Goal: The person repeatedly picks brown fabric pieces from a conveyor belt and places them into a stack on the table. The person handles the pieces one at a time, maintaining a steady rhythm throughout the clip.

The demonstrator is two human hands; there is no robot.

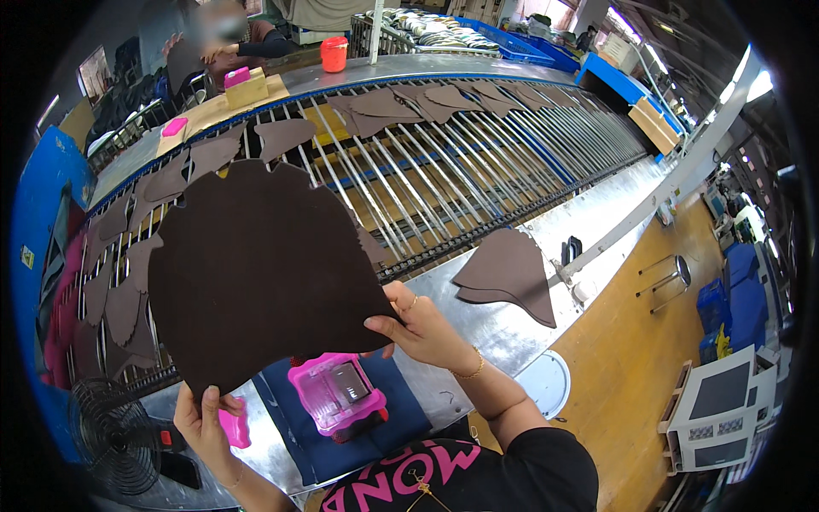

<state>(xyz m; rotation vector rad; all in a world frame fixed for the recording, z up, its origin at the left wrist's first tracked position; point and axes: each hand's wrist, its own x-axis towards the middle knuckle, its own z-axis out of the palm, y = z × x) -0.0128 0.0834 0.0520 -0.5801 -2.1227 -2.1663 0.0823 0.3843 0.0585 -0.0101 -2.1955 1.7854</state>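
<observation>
Held up in front of me is a large dark brown flat cut panel [264,264] with notched, curved edges; I cannot tell its material. At its lower left corner, my left hand [205,422] pinches the edge between thumb and fingers. My right hand [418,328] grips the lower right corner, thumb on the near face. Below the panel, a pink plastic basket [320,397] with a dark box-like item in it stands on a dark blue cloth [401,405]. Part of the conveyor is hidden behind the panel.
A chain-driven rod conveyor [478,171] curves past, carrying several brown cut pieces [375,102]. Stacked brown panels [508,269] lie on the metal table [461,388] to the right. A black fan [111,435] stands at left. Across the conveyor are a red bucket [333,54] and another person [256,43].
</observation>
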